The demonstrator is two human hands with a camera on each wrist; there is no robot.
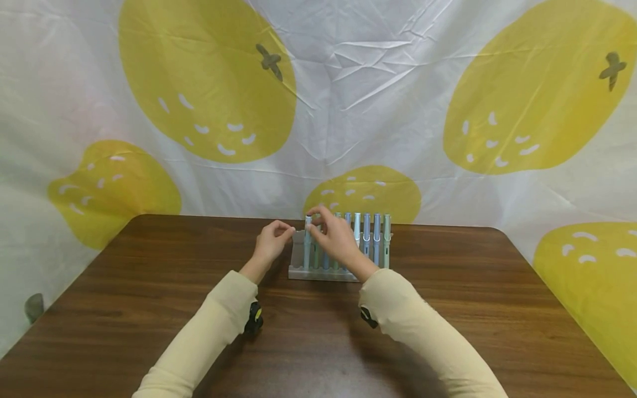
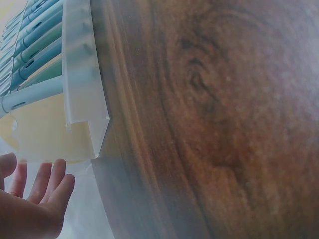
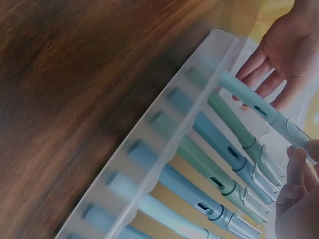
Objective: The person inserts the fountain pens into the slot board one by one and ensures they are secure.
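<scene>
A clear pen stand [image 1: 323, 275] on the table holds a row of capped pens in blues and greens, leaning with caps up. My right hand [image 1: 337, 236] pinches the cap end of the light blue pen [image 1: 307, 251] at the row's left end. That pen's lower end sits in the stand in the right wrist view, where the right hand [image 3: 297, 199] shows only partly. Beside the stand's left edge is my left hand [image 1: 270, 243], holding nothing. Its fingers are loosely bent in the left wrist view; whether they touch the stand I cannot tell.
The brown wooden table [image 1: 199, 260] spreads around the stand. Behind it hangs a white cloth [image 1: 348, 127] with large yellow fruit prints. A dark green pen [image 3: 234, 117] and a blue pen [image 3: 214, 134] stand close beside the pinched one.
</scene>
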